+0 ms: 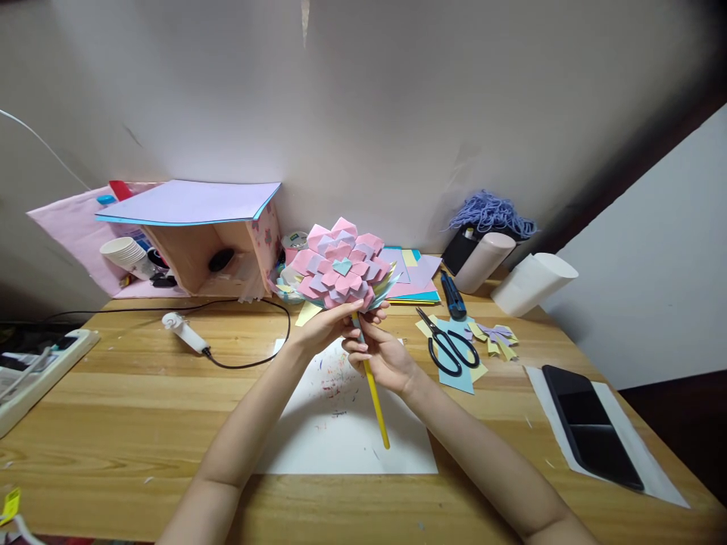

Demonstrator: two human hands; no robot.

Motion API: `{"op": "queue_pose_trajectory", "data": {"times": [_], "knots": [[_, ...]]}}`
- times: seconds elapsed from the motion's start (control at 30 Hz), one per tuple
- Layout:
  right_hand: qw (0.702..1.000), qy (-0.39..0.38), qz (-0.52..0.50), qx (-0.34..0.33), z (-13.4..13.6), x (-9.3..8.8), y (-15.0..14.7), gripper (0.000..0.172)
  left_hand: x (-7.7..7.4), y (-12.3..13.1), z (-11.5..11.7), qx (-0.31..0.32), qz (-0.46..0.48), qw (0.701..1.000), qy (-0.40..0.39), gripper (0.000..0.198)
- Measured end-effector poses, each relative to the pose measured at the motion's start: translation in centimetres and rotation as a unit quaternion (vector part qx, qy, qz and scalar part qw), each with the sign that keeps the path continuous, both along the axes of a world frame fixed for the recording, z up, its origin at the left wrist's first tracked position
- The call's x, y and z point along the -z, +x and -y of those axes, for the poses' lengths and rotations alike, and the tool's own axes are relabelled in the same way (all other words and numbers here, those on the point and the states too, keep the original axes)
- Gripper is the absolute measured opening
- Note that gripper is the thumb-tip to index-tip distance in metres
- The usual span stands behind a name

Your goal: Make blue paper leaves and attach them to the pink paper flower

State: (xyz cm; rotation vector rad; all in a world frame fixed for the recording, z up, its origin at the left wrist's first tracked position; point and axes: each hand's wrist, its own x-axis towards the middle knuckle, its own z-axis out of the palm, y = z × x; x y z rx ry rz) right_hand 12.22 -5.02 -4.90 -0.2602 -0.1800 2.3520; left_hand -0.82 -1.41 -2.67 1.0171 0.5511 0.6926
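A paper flower [344, 265] with layered pink and lilac petals and a pale blue centre faces me above the desk. Its yellow stem [375, 405] slants down to the right, with a pale blue strip near the top. Just beneath the bloom, my left hand [329, 324] is closed at the top of the stem, its thumb against the flower's underside. My right hand [386, 356] has its fingers wrapped round the stem a little lower. Greenish pointed paper leaves [388, 289] show at the bloom's right edge. Below both hands lies a stained white sheet [341, 446].
Black-handled scissors [453, 352], a utility knife [453, 295] and paper scraps [500, 341] lie right. A phone [591, 428] rests at far right. White glue gun [185, 333] with cord and cardboard box [198, 242] stand left. Paper rolls [485, 261] stand by the wall.
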Motion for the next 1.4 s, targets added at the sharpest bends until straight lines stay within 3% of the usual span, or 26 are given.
{"op": "queue_pose_trajectory", "data": {"times": [0.3, 1.03, 1.4], "knots": [[1.0, 0.02, 0.013, 0.012, 0.2, -0.3, 0.0, 0.01, 0.1, -0.3, 0.1, 0.029, -0.013, 0.999, 0.0, 0.042], [0.999, 0.021, 0.025, 0.039, 1.1, -0.6, -0.3, 0.005, -1.5, 0.2, 1.6, -0.019, -0.068, 0.997, 0.027, 0.042], [0.996, 0.03, 0.049, 0.066, 1.7, -1.2, -0.4, 0.005, -0.5, -0.4, 1.6, -0.012, -0.103, 0.99, 0.097, 0.039]]}}
